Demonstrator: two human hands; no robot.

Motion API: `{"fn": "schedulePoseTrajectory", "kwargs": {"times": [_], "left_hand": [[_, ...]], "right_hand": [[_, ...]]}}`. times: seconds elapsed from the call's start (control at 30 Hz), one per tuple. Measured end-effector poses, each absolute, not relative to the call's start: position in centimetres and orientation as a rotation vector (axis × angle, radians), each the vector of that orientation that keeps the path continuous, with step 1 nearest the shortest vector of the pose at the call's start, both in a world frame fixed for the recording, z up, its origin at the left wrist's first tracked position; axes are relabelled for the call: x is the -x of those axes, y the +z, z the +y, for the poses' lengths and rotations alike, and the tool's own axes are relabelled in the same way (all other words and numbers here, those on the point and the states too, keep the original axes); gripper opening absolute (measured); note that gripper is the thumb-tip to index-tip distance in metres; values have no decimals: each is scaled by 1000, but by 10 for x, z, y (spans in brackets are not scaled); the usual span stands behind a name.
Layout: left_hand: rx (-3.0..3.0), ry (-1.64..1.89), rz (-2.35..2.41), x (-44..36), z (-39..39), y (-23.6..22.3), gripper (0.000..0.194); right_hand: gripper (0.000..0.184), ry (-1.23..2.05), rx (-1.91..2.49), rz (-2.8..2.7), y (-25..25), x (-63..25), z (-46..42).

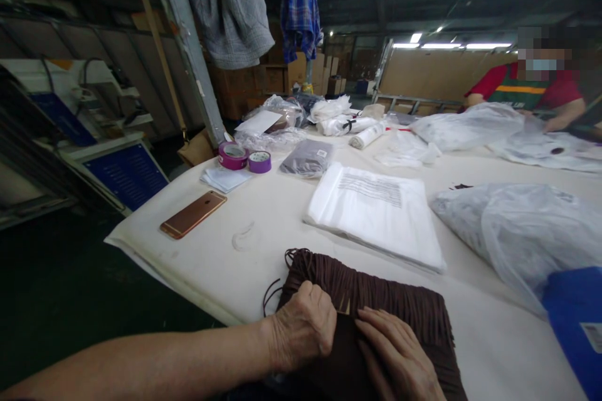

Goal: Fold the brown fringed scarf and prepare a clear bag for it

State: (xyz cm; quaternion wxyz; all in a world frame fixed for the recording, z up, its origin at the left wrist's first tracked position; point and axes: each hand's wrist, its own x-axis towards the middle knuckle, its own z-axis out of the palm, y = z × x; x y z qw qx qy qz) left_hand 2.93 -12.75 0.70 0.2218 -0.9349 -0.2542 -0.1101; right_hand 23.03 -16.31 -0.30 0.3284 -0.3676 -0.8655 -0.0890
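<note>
A dark brown fringed piece (371, 282), leather-like in look, lies at the table's near edge in front of me. Its strands fan out along the far side, and a few stray ones curl off at the left corner. My left hand (308, 326) is curled into a fist on its left part; whatever the fingers pinch is hidden beneath them. A small pale gold sliver (344, 308) shows between the two hands. With fingers stretched out, my right hand (399, 351) rests flat on the brown piece, holding nothing.
Beyond lie a stack of white plastic bags (371, 210), a phone (194, 213), purple tape rolls (259, 161) and a bagged grey item (308, 158). At right are a clear bag bundle (522, 219) and a blue object (576, 319). A co-worker (527, 91) handles plastic across the table.
</note>
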Motion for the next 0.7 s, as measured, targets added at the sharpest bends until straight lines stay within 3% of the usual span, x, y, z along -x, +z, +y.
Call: {"fn": "schedulePoseTrajectory", "kwargs": {"times": [0.4, 0.7], "left_hand": [[2602, -690, -627, -16, -150, 31, 29], [2759, -640, -737, -34, -131, 3, 18]], "right_hand": [[26, -208, 965, -2221, -10, -234, -164], [29, -74, 1058, -2188, -13, -244, -176]]}}
